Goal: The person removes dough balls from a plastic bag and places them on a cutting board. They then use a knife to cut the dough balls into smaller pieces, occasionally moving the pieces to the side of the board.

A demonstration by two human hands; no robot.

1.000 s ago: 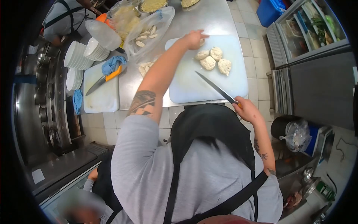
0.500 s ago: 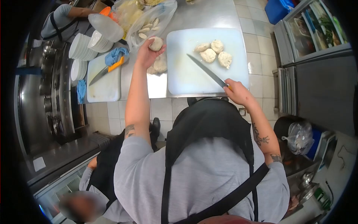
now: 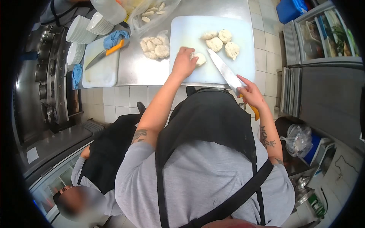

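My left hand (image 3: 185, 61) is closed round the left side of a pale, round, dough-like piece (image 3: 199, 59) on the white cutting board (image 3: 186, 30). My right hand (image 3: 251, 93) grips a knife (image 3: 224, 71) where the blade meets its yellow-orange handle, with the index finger stretched along the blade. The tip points up and left on the board. Several similar pale pieces (image 3: 215, 44) lie beyond the tip. A clear bag of pale pieces (image 3: 155, 46) rests on the metal counter left of the board.
A second board (image 3: 100, 72) at the left bears another knife (image 3: 115, 48) and a blue cloth (image 3: 113, 38). Stacked white bowls (image 3: 80, 31) stand beyond it. An open plastic bag (image 3: 146, 21) lies at the back. One person (image 3: 108, 152) is at lower left, another at upper left.
My left hand has brought the round piece from above the bagged pieces down to the board. My right hand has shifted its hold on the knife, whose blade now shows its flat side.
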